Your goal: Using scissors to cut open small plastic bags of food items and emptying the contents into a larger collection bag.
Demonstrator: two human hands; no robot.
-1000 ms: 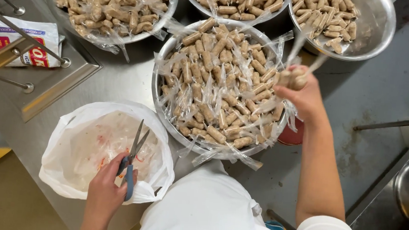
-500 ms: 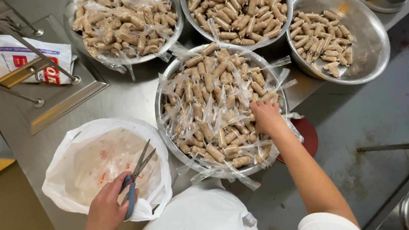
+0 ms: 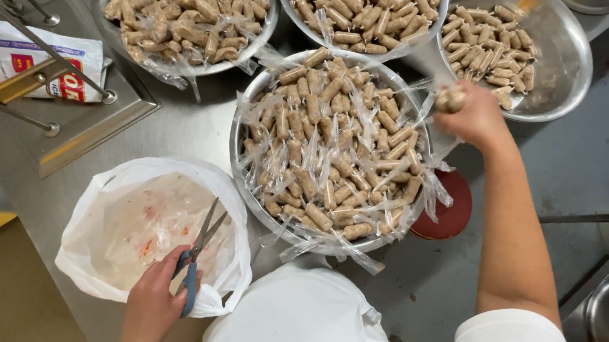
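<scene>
My left hand (image 3: 151, 304) grips blue-handled scissors (image 3: 196, 253), blades parted, over a white plastic bag (image 3: 107, 199) of clear wrapper scraps. My right hand (image 3: 474, 113) is raised at the right rim of the middle steel bowl (image 3: 236, 133) and is closed on a small brown wrapped sausage piece (image 3: 449, 98), blurred. The middle bowl is full of small brown sausages in clear plastic wrappers (image 3: 328, 147).
Three more steel bowls of the same sausages stand at the back: left (image 3: 261, 34), centre (image 3: 289, 3) and right (image 3: 566, 61). A red round stool seat (image 3: 450, 211) shows under the counter. A steel tray with rods (image 3: 76, 124) and a printed packet (image 3: 10, 50) lie left.
My right hand dipped into the middle bowl, then lifted up and right with a sausage piece. The left hand with the scissors stayed over the white bag.
</scene>
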